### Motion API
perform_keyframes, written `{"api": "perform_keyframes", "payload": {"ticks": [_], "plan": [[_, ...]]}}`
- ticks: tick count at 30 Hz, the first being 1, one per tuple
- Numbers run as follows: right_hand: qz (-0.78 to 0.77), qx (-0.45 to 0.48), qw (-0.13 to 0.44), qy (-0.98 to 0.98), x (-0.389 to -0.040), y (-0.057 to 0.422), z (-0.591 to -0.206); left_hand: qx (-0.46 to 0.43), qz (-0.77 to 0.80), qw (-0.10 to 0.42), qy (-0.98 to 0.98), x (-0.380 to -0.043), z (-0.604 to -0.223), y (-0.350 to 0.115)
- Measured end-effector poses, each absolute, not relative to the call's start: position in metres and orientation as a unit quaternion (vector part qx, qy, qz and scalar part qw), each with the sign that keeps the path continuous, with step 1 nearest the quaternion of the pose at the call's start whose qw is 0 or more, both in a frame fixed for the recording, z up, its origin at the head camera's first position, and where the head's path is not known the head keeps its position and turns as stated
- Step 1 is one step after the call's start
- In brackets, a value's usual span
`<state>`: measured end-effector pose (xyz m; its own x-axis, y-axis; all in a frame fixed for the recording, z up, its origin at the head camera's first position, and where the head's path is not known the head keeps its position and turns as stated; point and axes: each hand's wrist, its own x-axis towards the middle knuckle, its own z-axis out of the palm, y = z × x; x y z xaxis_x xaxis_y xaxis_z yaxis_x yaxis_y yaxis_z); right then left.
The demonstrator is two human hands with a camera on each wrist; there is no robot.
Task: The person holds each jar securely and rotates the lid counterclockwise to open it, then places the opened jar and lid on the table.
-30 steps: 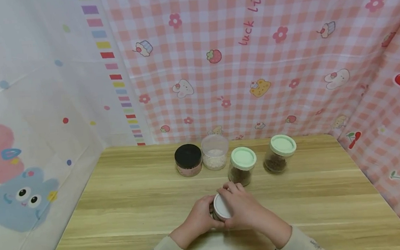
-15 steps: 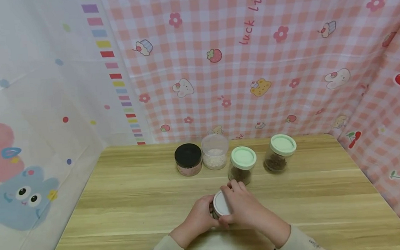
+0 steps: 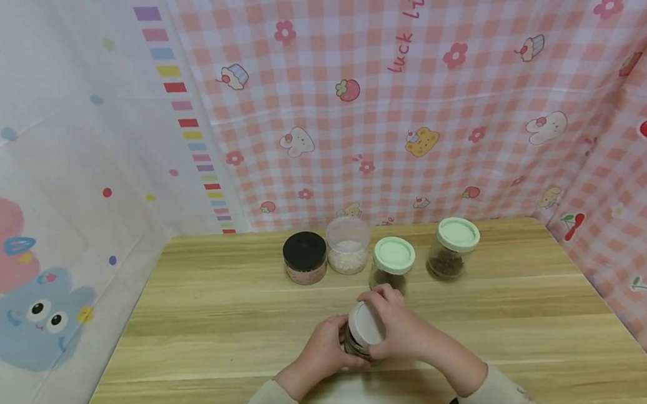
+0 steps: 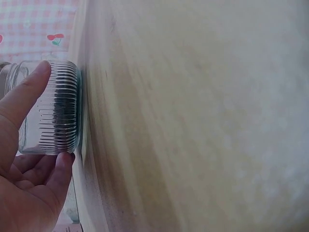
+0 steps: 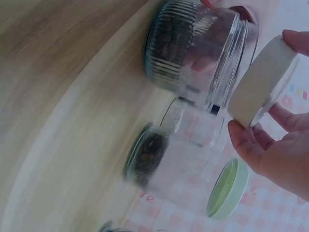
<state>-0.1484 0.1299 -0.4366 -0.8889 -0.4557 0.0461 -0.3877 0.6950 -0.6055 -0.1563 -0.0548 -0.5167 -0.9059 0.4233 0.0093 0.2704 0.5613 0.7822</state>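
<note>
My left hand (image 3: 321, 353) grips a ribbed glass jar (image 4: 60, 108), its fingers and thumb on opposite sides. The jar stands on the wooden table, with dark brown bean-like pieces in its lower part, as the right wrist view shows. My right hand (image 3: 404, 329) holds a white round lid (image 5: 263, 82) by its edge. This lid is tilted and apart from the jar's threaded mouth at one side. In the head view the lid overlaps the jar's top. Just behind my right hand stands a glass jar with a pale green lid (image 3: 394, 256).
Another green-lidded jar (image 3: 452, 249) with dark contents stands farther right. At the back are a black-lidded pink tub (image 3: 305, 259) and a clear tub (image 3: 348, 247) of white grains. Printed cloth (image 3: 317, 115) hangs along the table's back edge.
The white lid has risen off the jar and tilted, moving slightly right and away with my right hand. My left hand stays around the jar.
</note>
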Motion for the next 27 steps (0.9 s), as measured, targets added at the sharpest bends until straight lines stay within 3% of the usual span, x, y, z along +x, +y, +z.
{"api": "perform_keyframes", "payload": {"ticks": [13,27], "plan": [[-0.482,-0.146,0.089,0.859,-0.148,0.174,-0.450,0.195,0.412,0.080,0.886,-0.155,-0.516,-0.054],[-0.472,-0.114,0.116,0.867,-0.148,0.201,-0.474,0.184,0.390,0.089,0.898,-0.156,-0.515,-0.052]]}}
